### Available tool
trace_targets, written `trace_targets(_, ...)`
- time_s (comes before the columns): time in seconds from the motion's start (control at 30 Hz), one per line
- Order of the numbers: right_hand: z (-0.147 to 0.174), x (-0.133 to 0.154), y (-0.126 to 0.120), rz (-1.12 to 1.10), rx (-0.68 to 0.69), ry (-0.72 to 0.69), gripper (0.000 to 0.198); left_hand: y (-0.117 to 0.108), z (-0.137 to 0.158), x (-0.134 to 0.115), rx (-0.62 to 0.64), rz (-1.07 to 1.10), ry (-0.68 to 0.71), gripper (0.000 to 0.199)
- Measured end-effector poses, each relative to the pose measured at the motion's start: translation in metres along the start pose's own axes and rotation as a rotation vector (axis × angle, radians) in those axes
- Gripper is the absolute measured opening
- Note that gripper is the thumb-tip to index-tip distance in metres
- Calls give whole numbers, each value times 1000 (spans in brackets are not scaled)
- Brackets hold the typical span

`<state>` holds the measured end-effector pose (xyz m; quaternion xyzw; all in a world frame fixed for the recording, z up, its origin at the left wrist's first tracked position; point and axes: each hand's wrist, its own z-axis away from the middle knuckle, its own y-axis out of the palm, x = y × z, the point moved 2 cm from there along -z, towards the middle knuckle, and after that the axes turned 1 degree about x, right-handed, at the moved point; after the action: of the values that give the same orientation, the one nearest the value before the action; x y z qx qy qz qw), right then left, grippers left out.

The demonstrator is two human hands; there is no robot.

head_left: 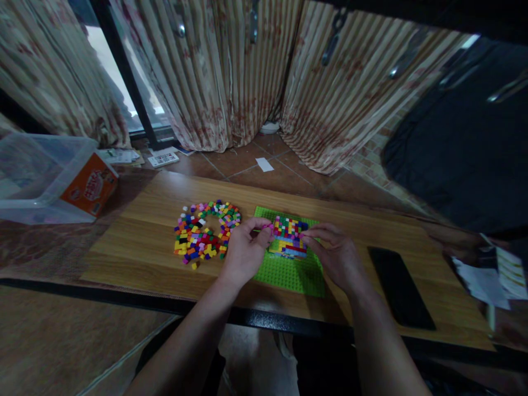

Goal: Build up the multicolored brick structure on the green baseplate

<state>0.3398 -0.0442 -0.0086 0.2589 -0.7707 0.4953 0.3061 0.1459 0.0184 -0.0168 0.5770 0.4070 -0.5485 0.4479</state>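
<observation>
A block of stacked toy bricks in many colours stands on a green studded baseplate. At its left side my left hand pinches a small magenta brick between thumb and fingers. My right hand is closed at the right side of the stack, its thumb and forefinger on another small magenta brick. Whether either brick touches the stack, I cannot tell. Left of my left hand, a pile of loose bricks lies spread in a rough ring on the wooden board.
A black phone-like slab lies right of my right hand. Beyond the board's left end stands a clear plastic bin with an orange label. Papers lie at the far right. Striped curtains hang behind, above a tiled floor.
</observation>
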Motion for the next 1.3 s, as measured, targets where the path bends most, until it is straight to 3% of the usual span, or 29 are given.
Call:
trace_targets(0.53,-4,-13,16,-2,-82,54,11,-1,1,2,18,-41,7,15)
trace_targets(1.3,-4,-6,13,-14,-81,85,11,4,2,13,107,-6,47,18)
